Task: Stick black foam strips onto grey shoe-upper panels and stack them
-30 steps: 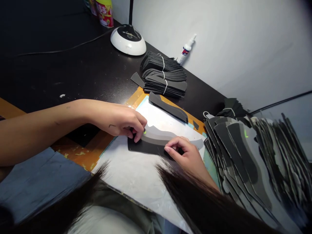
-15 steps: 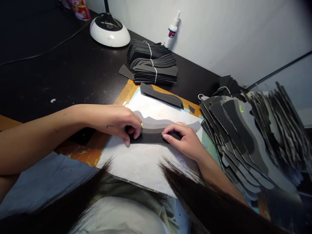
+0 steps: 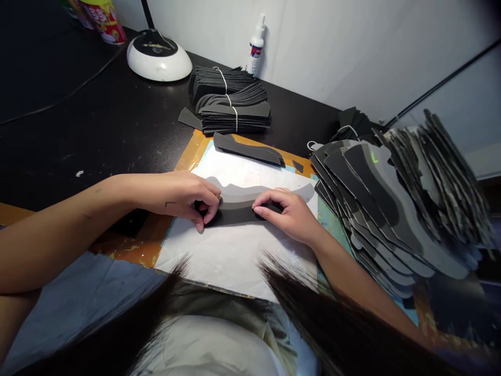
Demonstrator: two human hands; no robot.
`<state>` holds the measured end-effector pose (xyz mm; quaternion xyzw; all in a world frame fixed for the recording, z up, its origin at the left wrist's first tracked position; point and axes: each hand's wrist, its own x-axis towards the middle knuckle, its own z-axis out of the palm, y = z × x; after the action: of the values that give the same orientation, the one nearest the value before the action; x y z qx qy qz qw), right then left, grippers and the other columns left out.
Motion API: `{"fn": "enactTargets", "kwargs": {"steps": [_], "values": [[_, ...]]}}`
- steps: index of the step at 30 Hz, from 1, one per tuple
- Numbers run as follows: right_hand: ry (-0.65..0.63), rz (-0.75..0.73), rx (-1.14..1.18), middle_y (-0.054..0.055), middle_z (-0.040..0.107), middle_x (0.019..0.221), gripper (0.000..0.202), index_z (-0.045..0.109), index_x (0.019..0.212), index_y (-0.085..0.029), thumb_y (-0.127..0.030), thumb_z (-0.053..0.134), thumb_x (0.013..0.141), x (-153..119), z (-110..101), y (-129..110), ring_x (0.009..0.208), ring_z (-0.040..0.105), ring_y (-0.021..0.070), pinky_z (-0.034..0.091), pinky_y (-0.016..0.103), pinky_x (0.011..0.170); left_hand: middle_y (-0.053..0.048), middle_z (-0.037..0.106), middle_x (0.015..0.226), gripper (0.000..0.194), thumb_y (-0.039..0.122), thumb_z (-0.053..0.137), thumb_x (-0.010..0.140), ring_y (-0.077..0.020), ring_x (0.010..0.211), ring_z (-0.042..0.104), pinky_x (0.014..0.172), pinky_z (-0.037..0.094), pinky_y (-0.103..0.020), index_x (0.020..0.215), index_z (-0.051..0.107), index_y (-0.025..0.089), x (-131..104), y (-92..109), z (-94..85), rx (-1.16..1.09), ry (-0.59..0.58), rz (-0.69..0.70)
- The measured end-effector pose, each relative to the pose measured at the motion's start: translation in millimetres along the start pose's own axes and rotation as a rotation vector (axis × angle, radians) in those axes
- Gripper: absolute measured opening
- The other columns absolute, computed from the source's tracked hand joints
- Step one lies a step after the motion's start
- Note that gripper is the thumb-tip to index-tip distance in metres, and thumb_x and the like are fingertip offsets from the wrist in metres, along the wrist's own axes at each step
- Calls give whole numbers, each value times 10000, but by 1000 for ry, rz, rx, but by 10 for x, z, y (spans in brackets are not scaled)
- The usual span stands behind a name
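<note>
A curved, flat piece with layered grey bands (image 3: 250,192) lies on a white sheet (image 3: 235,256). Along its near side runs a black strip (image 3: 234,215) that overlaps the grey. My left hand (image 3: 198,198) is closed on the strip's left end, thumb at the near edge and fingers curled over the top. Toward the right end, my right hand (image 3: 287,211) pinches the same strip between thumb and forefinger; its other fingers rest behind on the grey piece. Both palms hide the strip's ends.
Behind the sheet lies a small pile of black strips (image 3: 250,151), with rubber-banded black bundles (image 3: 235,117) beyond. Layered grey-black pieces (image 3: 376,203) are stacked at right. A white bottle (image 3: 255,49), a lamp base (image 3: 159,57) and a red container (image 3: 105,23) stand at the back.
The camera view has shifted, so the whole scene sits slightly further left. Both hands keep nearly the same hold on the black strip.
</note>
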<state>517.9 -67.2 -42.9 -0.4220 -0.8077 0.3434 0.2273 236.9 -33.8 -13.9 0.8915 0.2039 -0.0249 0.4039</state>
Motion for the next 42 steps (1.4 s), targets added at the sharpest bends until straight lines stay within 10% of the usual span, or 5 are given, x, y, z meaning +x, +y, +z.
{"fn": "enactTargets", "kwargs": {"steps": [42], "values": [[13,-34,11,1,718,817,76,720,818,-227,-229,666,870,-15,-2,19,758,584,170,419,316,776,31,588,734,393,469,727,850,-94,575,489,554,344,-197,1149,639,230,21,-63,72,42,114,-124]]}}
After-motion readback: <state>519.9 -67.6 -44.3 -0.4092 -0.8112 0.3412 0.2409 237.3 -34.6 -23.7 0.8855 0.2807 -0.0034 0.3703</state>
